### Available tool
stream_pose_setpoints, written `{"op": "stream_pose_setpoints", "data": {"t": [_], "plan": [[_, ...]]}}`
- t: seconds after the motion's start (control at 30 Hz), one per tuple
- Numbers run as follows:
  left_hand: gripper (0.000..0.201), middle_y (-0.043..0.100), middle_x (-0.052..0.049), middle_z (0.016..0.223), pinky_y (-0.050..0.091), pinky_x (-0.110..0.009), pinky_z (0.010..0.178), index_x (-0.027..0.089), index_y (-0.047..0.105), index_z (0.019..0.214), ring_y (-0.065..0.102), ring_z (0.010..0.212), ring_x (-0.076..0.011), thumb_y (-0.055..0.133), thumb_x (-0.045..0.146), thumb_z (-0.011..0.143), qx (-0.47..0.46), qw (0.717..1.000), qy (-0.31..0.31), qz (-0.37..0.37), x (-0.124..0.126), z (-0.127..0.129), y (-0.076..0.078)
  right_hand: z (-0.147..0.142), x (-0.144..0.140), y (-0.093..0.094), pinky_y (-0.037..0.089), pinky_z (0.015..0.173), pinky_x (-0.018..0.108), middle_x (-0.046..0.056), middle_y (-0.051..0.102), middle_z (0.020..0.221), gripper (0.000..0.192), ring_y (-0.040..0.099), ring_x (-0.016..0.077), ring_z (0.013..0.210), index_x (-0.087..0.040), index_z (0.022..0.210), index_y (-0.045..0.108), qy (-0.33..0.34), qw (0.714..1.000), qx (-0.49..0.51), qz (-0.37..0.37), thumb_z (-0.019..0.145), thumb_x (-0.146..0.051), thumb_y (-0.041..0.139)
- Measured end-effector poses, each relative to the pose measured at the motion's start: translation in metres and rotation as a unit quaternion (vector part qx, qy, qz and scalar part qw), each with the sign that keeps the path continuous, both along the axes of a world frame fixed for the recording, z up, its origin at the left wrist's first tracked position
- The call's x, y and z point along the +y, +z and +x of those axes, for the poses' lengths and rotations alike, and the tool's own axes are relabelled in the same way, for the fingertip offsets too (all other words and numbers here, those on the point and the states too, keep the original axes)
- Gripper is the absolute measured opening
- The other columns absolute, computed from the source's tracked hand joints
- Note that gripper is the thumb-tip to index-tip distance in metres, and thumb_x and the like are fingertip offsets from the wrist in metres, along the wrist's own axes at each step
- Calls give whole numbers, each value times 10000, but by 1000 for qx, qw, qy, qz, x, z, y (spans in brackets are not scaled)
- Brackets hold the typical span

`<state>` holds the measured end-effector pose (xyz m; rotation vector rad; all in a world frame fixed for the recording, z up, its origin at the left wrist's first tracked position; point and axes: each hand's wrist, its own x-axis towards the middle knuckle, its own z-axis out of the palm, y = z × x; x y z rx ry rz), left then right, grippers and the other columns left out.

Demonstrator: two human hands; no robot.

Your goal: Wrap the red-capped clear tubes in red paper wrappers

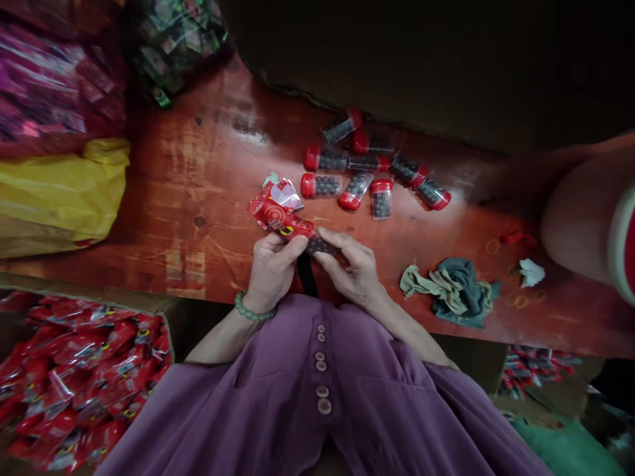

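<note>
My left hand (272, 268) grips a red printed wrapper (278, 211) that sticks up and to the left from my fingers. My right hand (350, 264) pinches a small clear tube of dark balls (321, 246) at the wrapper's lower end; both hands meet over the near edge of the red wooden table (198, 218). A green bead bracelet (252, 311) sits on my left wrist. Just beyond my hands lie several more red-capped clear tubes of dark balls (372, 172), scattered on the table.
A box full of red packets (79, 377) stands at lower left. A yellow bag (59, 192) and pink packets (49, 79) lie at far left. Crumpled grey-green cloth (454, 291) lies to the right. Another person's arm (580, 218) rests at the right edge.
</note>
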<state>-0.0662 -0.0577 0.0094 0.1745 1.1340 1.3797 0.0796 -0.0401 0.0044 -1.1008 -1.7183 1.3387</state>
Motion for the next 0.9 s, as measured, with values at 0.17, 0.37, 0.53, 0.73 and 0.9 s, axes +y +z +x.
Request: {"op": "stream_pose_setpoints", "data": {"t": [0.17,0.37,0.53,0.73,0.9], "plan": [[289,761,-3,803,553,-246,793,189,781,786,675,733,-117,907,394,626,41,999,-19,2,1,-2,-1,-2,-2,-2,622,757,297,62,714,1094,441,702,134,805,-233,1323,533,3,990,48,-135,942,-435,623],[324,767,-30,853,571,-368,912,221,773,829,728,870,-202,892,457,641,20,999,-10,43,3,-5,-4,-3,7,0,562,1015,372,101,643,1335,398,675,200,1141,-242,1340,522,38,999,-17,2,967,-359,599],[321,750,-12,769,576,-297,798,200,764,754,692,733,-152,911,440,601,50,998,-22,12,6,-6,-5,-4,6,-6,545,1026,370,100,658,1297,369,654,198,1168,-240,1334,498,45,997,-34,47,980,-314,574],[355,744,-2,751,565,-242,752,189,756,746,678,683,-118,936,433,563,56,998,-19,12,7,-10,-7,-6,6,-7,578,813,299,30,688,973,452,678,135,819,-234,1358,435,31,998,0,-57,969,-411,582],[414,771,-51,836,592,-354,855,200,767,812,735,842,-207,901,527,596,29,999,-16,19,5,-9,-9,-5,7,-9,571,838,314,46,704,1022,453,682,137,824,-234,1329,460,30,998,-5,-61,941,-402,624]]}}
